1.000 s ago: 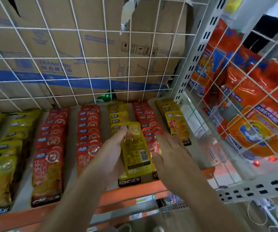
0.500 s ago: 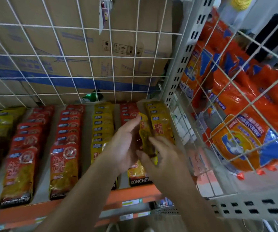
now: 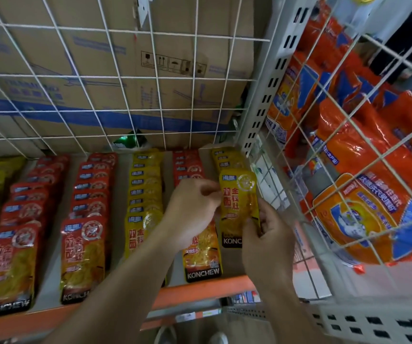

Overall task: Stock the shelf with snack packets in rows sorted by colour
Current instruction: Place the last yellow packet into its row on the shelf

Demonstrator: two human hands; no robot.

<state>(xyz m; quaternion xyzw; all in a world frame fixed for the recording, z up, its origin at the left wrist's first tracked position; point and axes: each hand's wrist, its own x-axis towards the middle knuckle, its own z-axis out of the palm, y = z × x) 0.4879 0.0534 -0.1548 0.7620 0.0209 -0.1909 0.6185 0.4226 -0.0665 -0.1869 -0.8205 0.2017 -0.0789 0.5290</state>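
The yellow snack packet (image 3: 239,194) is held over the far-right yellow row (image 3: 227,157). The right hand (image 3: 267,242) pinches its near corner and the left hand (image 3: 192,212), fingers curled, pinches its left edge. Next, it probably needs lowering flat, squared with that row.

Large cardboard boxes (image 3: 115,70) with blue printing fill the far side, stacked behind a white wire grid (image 3: 196,36). A crumpled green wrapper (image 3: 130,141) lies at the grid's foot. To the right stands a grey perforated upright (image 3: 267,95), and beyond it glossy orange and blue bags (image 3: 364,150) are piled. Small price labels (image 3: 195,316) sit at the near edge.
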